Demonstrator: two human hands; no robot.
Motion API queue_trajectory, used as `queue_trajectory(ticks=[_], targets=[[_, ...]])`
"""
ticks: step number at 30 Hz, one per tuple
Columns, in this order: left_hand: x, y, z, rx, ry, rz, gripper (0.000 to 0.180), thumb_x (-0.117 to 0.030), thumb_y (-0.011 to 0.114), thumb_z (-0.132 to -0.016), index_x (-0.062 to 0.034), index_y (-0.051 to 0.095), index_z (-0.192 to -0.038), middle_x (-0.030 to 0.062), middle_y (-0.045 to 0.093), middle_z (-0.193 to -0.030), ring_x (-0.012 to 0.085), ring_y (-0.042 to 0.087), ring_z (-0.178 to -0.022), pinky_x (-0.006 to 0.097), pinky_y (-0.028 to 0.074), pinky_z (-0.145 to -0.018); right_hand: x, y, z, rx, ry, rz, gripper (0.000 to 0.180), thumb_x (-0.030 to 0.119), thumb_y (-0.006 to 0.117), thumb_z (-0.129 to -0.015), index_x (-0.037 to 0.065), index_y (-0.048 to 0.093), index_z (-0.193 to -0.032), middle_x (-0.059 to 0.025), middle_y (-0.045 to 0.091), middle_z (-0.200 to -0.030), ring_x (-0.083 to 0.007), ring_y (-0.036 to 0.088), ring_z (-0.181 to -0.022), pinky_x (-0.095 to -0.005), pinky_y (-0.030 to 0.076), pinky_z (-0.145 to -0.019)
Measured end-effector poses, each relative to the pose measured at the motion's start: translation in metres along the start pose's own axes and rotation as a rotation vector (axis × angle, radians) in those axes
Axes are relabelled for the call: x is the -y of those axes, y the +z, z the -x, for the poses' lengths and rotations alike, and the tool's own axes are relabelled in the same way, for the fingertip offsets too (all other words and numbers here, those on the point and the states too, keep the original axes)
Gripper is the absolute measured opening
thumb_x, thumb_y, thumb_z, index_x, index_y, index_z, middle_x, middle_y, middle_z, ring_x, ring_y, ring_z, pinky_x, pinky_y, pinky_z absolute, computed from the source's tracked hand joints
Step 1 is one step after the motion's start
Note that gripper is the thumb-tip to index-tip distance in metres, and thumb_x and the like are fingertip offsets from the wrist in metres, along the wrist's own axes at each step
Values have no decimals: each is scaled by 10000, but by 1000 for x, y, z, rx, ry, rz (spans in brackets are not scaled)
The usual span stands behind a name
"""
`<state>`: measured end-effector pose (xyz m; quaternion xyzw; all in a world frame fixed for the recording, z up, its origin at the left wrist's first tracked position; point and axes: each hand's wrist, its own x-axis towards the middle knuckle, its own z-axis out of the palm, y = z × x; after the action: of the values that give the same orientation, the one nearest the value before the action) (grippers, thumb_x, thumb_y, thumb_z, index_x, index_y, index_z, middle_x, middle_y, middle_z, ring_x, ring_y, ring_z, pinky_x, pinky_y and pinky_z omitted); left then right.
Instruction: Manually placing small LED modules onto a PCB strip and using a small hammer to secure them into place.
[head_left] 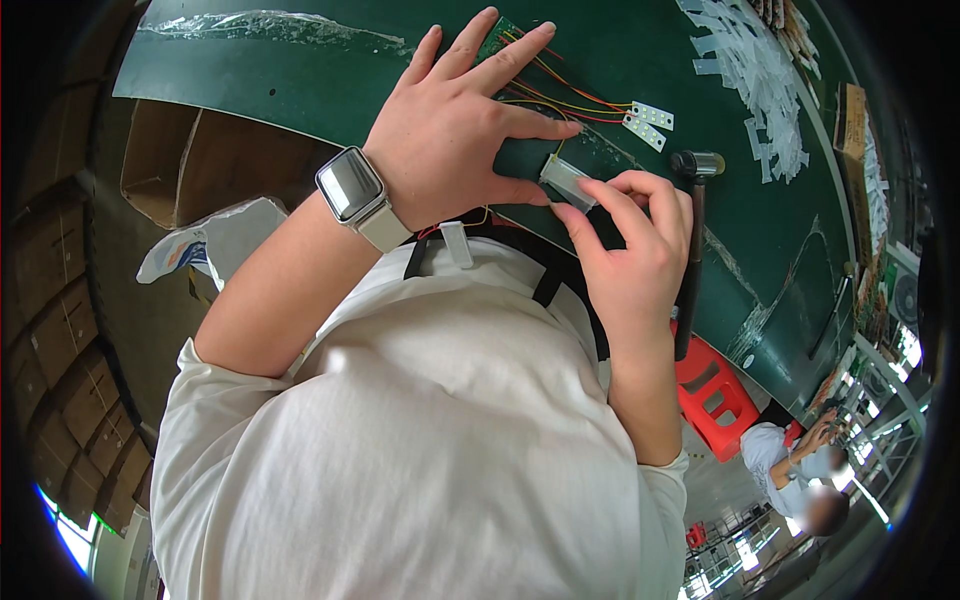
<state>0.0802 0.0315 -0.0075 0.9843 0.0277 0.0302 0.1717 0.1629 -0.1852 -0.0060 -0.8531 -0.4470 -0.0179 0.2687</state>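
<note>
My right hand (645,225) pinches a small whitish rectangular block (568,181) between thumb and fingertips, at the table's near edge. A thin yellow wire leaves its far end. My left hand (455,135) is spread over the green table, its thumb tip close beside the block; whether they touch I cannot tell. Partly under its fingertips lies a green circuit board (494,42). Red, yellow and black wires run rightward to two small white LED strips (652,116). A second whitish block (456,245) with red and yellow wires hangs below the table edge, against my shirt.
A black-handled hammer (691,230) lies right of my right hand. Translucent strips (745,75) are heaped at the far right of the green table (300,75). Cardboard boxes (230,165) stand left, a red stool (715,390) right. Another person (790,465) sits at lower right.
</note>
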Motion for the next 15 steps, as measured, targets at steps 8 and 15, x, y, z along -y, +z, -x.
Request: queue_trajectory(ticks=[8,15], targets=[[1,4,2,-44,29,-26,582,-551,828,-799,-389,722,-1348,172,251,-1719,522,220,-1552,666,218,-1227,-4,3,-2,-23,4,-111,301,101,911,-700,79,787,-974,-22,680,-984,-254,604,-949,-376,509,-806],[1,2,2,-34,30,-13,575,-551,825,-806,-383,725,-1347,170,246,-1722,521,217,-1553,667,214,-1227,-7,1,-9,-72,-57,-74,261,78,886,-734,71,786,-975,-27,714,-995,-264,636,-991,-385,521,-825]])
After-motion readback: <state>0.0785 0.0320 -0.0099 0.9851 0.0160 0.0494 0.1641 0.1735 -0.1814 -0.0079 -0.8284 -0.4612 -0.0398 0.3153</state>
